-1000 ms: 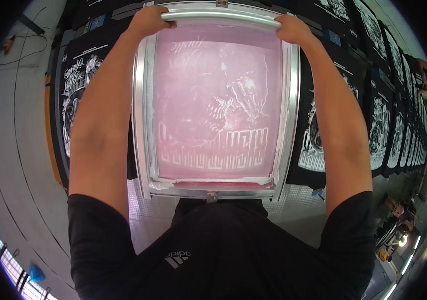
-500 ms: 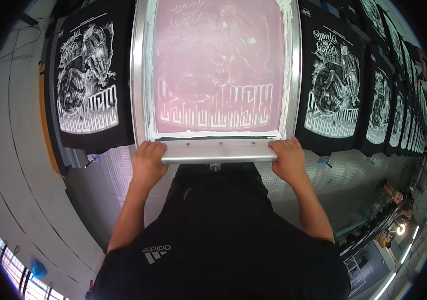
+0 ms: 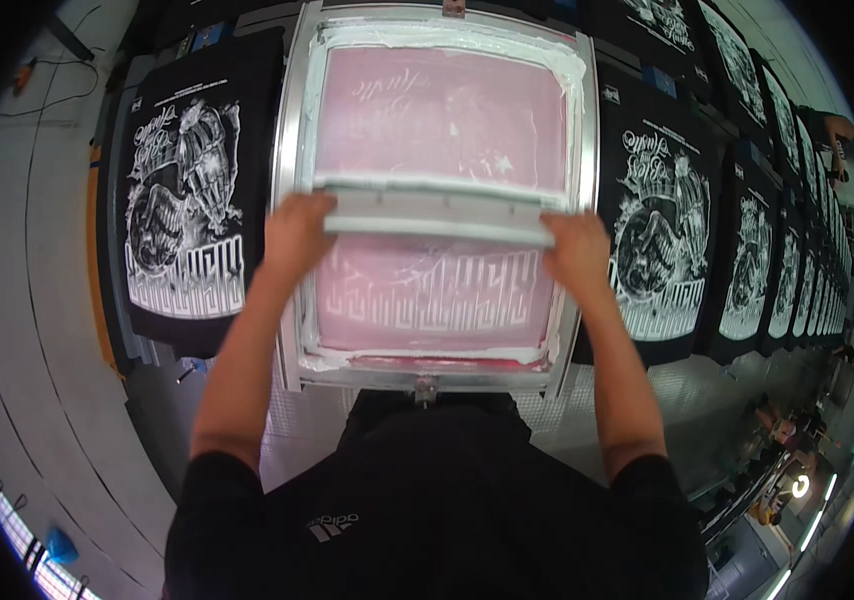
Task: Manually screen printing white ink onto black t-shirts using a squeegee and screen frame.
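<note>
Between my two hands a long silver squeegee (image 3: 442, 213) lies across the pink mesh of a printing screen (image 3: 427, 270). My left hand (image 3: 297, 235) is closed around the squeegee's left end, and my right hand (image 3: 577, 250) grips its right end. White ink smears the inner border of the metal screen frame (image 3: 285, 150). Pale lettering and artwork show through the mesh on both sides of the blade. Both hands are slightly smeared by motion. What lies beneath the screen is hidden.
A black printed shirt (image 3: 182, 200) lies flat left of the frame, another black shirt (image 3: 659, 220) right of it. Several more shirts recede in a row to the far right. Metal clamps (image 3: 427, 388) sit at the frame's near and far edges. Other people appear at the right rim.
Both hands have pushed the squeegee away from me, from the screen's near edge to about its middle. More of the frame's far end is now in view.
</note>
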A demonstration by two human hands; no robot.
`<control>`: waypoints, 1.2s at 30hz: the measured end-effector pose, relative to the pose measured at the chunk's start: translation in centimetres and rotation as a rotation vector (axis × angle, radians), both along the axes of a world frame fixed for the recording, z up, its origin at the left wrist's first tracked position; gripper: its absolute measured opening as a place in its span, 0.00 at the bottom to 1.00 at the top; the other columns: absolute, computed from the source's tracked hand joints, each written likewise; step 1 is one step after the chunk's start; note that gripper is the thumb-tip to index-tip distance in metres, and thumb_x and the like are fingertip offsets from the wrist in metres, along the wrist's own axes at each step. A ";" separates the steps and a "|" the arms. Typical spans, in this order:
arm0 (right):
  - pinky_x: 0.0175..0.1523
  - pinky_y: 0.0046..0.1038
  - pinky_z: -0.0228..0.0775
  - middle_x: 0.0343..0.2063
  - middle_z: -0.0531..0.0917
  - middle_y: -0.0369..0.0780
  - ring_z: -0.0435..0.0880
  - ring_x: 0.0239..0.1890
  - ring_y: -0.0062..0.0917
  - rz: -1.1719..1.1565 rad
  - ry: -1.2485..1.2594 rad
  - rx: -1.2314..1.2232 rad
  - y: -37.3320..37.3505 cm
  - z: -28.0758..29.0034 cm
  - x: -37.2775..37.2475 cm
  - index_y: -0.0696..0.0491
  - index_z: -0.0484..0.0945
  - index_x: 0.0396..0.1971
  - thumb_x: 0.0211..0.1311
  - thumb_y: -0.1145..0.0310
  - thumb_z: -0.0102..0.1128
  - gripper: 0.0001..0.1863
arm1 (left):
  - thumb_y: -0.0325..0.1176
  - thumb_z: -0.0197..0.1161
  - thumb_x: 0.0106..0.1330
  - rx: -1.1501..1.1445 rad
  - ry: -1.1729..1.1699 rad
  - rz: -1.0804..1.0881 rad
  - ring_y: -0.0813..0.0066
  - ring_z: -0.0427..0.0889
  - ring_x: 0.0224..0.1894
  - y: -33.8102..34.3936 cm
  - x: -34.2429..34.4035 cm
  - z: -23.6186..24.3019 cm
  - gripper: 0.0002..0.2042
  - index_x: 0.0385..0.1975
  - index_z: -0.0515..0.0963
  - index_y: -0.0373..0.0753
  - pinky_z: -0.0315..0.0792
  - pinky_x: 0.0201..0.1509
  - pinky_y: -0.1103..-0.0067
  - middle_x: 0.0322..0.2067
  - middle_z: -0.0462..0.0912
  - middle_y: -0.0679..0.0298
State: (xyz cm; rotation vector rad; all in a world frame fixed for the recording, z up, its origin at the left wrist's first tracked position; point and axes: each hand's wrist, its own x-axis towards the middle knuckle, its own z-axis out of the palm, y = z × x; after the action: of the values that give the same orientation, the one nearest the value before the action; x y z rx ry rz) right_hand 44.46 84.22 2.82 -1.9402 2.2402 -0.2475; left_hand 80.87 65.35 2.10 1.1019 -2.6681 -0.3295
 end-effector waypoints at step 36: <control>0.59 0.35 0.70 0.49 0.81 0.51 0.78 0.54 0.45 0.190 0.023 0.144 -30.5 3.4 -8.0 0.54 0.79 0.52 0.44 0.73 0.52 0.28 | 0.49 0.62 0.66 1.462 0.075 0.257 0.73 0.77 0.25 29.6 2.8 -2.7 0.21 0.31 0.82 0.32 0.71 0.33 0.72 0.21 0.80 0.56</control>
State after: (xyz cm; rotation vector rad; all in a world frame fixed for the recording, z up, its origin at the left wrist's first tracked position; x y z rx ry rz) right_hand 36.43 53.73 6.23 -2.0693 2.0076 -0.0379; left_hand 83.68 94.92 -0.65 1.5622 -1.8680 -2.3463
